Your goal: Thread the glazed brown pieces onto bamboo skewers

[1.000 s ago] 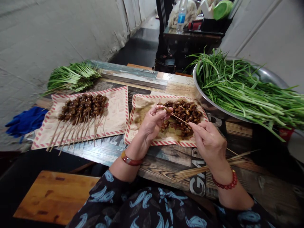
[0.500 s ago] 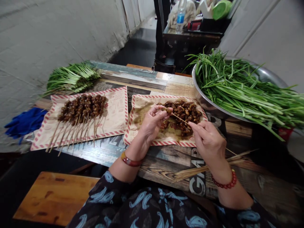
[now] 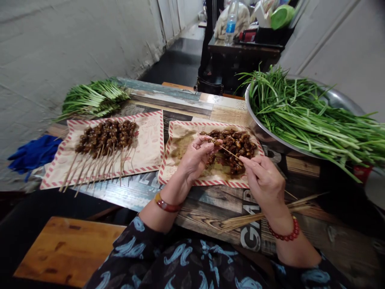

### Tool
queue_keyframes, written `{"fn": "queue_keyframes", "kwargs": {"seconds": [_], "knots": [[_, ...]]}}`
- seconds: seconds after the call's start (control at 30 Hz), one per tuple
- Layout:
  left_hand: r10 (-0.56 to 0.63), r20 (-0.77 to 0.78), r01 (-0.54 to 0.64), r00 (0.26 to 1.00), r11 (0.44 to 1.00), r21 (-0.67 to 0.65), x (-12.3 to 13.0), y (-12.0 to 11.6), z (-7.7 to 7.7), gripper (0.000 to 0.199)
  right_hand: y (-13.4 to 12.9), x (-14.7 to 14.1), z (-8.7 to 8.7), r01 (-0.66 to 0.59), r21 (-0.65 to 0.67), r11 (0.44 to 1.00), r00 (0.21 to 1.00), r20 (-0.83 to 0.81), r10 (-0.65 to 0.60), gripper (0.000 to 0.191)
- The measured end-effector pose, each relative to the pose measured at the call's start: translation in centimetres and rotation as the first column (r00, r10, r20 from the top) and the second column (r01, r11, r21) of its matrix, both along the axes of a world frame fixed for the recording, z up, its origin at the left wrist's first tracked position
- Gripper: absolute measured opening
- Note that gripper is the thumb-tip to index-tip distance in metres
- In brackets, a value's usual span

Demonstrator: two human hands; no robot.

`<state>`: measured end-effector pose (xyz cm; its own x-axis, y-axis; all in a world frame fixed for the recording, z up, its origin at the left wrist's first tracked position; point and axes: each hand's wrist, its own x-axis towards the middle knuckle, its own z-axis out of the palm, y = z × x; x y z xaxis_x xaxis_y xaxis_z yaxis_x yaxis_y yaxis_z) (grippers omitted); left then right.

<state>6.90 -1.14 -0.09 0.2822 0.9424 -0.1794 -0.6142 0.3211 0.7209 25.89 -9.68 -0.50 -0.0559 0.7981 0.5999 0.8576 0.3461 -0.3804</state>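
Note:
Between the fingertips of my left hand (image 3: 197,156) is a brown glazed piece (image 3: 215,142) at the far end of a thin skewer (image 3: 231,152). My right hand (image 3: 266,180) pinches the skewer's near end. Both hands are over the right paper sheet (image 3: 177,160), where a heap of loose brown pieces (image 3: 240,144) lies in dark sauce. On the left paper sheet (image 3: 148,140) several loaded skewers (image 3: 106,136) lie side by side, their bare sticks toward me. Bare skewers (image 3: 243,220) rest on the table near my right wrist.
A metal bowl (image 3: 252,114) heaped with long green stalks (image 3: 313,120) stands at the right. Skewered greens (image 3: 94,98) lie at the back left, blue gloves (image 3: 34,154) at the left edge. Beyond, a person's dark-clothed leg (image 3: 207,44) is beside another table (image 3: 246,47).
The view has shifted slightly. My left fingers have moved a little toward my right hand along the skewer. The person's leg in the background has changed position.

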Motion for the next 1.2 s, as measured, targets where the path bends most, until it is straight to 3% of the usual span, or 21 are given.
{"fn": "queue_keyframes", "kwargs": {"seconds": [0.57, 0.9, 1.2], "knots": [[-0.095, 0.022, 0.094, 0.995, 0.994, 0.056, 0.3, -0.7, 0.5, 0.035, 0.4, 0.1, -0.6, -0.067, 0.016, 0.998, 0.994, -0.083, 0.068, 0.029], [-0.022, -0.017, 0.024, 1.000, 0.990, 0.141, 0.5, -1.0, 0.4, 0.028, 0.6, -0.1, -0.5, -0.109, 0.028, 0.994, 0.992, -0.067, 0.111, 0.028], [0.006, 0.007, -0.007, 1.000, 0.994, 0.114, 0.8, -1.4, 0.4, 0.028, 0.5, -1.0, -0.4, -0.058, 0.052, 0.997, 0.996, -0.068, 0.061, 0.023]]}}
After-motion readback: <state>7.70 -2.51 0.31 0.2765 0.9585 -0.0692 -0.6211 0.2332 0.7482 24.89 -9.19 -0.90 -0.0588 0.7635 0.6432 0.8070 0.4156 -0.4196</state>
